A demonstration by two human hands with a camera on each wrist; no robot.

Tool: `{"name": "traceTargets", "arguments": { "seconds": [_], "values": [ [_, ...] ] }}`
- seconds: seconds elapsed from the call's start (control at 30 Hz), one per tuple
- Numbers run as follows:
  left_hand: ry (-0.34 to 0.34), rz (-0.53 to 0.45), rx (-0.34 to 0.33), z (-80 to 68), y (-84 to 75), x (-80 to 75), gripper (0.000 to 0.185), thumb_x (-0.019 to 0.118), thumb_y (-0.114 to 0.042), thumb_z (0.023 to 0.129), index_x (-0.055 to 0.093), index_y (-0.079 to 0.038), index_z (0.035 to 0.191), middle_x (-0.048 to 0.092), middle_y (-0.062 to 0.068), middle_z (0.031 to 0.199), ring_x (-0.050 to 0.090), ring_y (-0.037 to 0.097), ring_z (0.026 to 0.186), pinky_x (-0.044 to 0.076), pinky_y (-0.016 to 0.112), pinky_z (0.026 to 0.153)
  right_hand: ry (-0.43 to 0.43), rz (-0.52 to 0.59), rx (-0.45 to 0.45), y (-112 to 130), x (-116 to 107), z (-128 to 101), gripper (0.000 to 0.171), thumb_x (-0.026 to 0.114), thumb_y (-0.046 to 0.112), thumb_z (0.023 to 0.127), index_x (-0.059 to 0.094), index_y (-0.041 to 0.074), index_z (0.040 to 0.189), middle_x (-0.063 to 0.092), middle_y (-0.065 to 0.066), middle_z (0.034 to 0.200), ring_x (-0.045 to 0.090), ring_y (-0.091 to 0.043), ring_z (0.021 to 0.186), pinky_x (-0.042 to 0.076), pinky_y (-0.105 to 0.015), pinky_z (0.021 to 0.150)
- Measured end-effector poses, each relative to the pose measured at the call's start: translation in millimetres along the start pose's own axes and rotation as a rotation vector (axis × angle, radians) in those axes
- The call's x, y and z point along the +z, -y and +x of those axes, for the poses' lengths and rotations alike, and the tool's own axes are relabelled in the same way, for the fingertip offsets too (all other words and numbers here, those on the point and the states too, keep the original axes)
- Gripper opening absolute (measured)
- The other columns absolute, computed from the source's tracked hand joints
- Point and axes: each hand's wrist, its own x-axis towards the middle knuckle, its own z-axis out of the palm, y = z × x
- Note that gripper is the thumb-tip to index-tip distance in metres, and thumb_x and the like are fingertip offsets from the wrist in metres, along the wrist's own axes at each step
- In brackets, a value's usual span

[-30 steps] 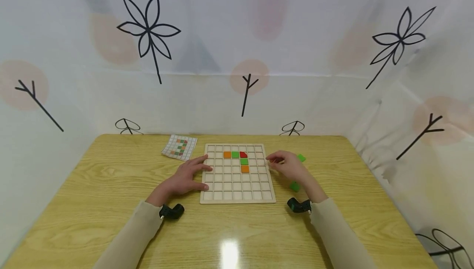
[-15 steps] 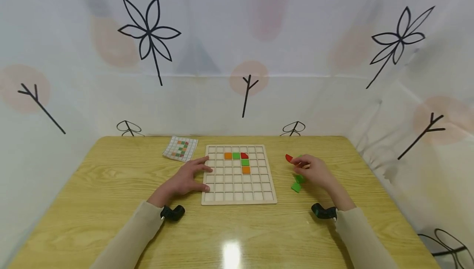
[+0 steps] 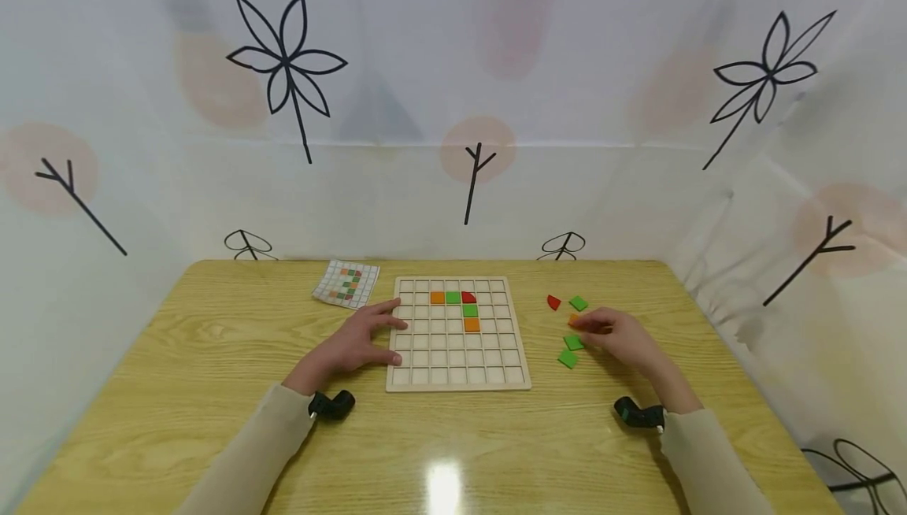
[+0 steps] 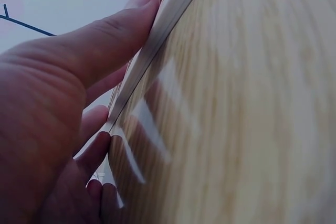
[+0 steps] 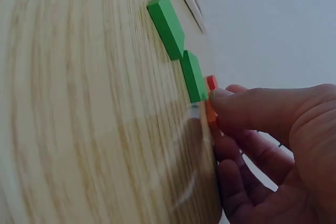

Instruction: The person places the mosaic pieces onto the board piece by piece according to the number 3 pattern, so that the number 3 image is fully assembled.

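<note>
A wooden grid board lies mid-table with orange, green and red tiles in some cells. My left hand rests on its left side, fingers spread. In the left wrist view, my thumb lies against the board edge. To the right of the board, my right hand pinches an orange tile low at the tabletop; the right wrist view shows the orange tile partly hidden behind the thumb. Loose green tiles and a red quarter-round tile lie nearby.
A paper card printed with a coloured grid pattern lies at the back left of the wooden table. A patterned white cloth hangs behind and beside the table. Each wrist wears a black device.
My right hand has moved right, from the board's right edge to the loose tiles. The red quarter-round tile now lies apart from its fingers, which are at the orange tile. My left hand stays put.
</note>
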Motion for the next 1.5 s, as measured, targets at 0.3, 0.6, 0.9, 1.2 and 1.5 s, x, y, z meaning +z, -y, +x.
{"name": "traceTargets", "arguments": {
  "seconds": [0.3,0.6,0.9,1.2,1.5],
  "values": [
    [-0.001,-0.03,0.015,-1.2,2.8,-1.8,0.053,0.079,-0.03,0.087,0.065,-0.005,0.131,0.028,0.018,0.16,0.021,0.045,0.145,0.021,0.064,0.111,0.025,0.087,-0.005,-5.0,-3.5,-0.3,0.027,0.067,0.003,0.094,0.068,-0.002,0.121,0.066,-0.019,0.12,0.061,-0.031,0.106,0.05,-0.022,0.08],
    [0.013,-0.035,0.01,0.8,4.3,-0.4,0.055,0.078,-0.031,0.087,0.064,-0.007,0.134,0.026,0.014,0.161,0.018,0.041,0.147,0.019,0.062,0.113,0.08,0.154,0.022,-8.6,-4.4,-3.0,0.032,0.072,0.008,0.092,0.069,0.001,0.122,0.065,-0.018,0.125,0.057,-0.033,0.116,0.048,-0.021,0.086],
    [0.011,-0.026,0.03,0.1,6.9,0.8,0.053,0.077,-0.029,0.088,0.064,-0.006,0.134,0.027,0.016,0.161,0.018,0.044,0.146,0.019,0.066,0.11,0.136,0.17,0.024,-7.9,-3.8,-1.8,0.037,0.078,0.014,0.087,0.07,0.004,0.121,0.064,-0.017,0.127,0.055,-0.032,0.119,0.046,-0.022,0.089],
    [0.005,-0.02,0.015,1.6,6.2,-0.4,0.053,0.078,-0.03,0.087,0.064,-0.007,0.133,0.027,0.015,0.161,0.017,0.043,0.146,0.016,0.066,0.111,0.141,0.082,-0.014,-4.9,-1.4,2.0,0.033,0.077,0.01,0.087,0.073,0.009,0.12,0.058,-0.013,0.13,0.047,-0.036,0.125,0.041,-0.03,0.098],
    [0.01,-0.018,0.01,1.6,5.1,0.3,0.053,0.078,-0.03,0.087,0.064,-0.007,0.133,0.027,0.015,0.161,0.018,0.043,0.146,0.016,0.066,0.111,0.172,0.051,-0.06,0.9,3.9,4.1,0.029,0.077,0.008,0.086,0.073,0.003,0.115,0.054,-0.013,0.12,0.049,-0.03,0.109,0.043,-0.035,0.088]
  ]
}}
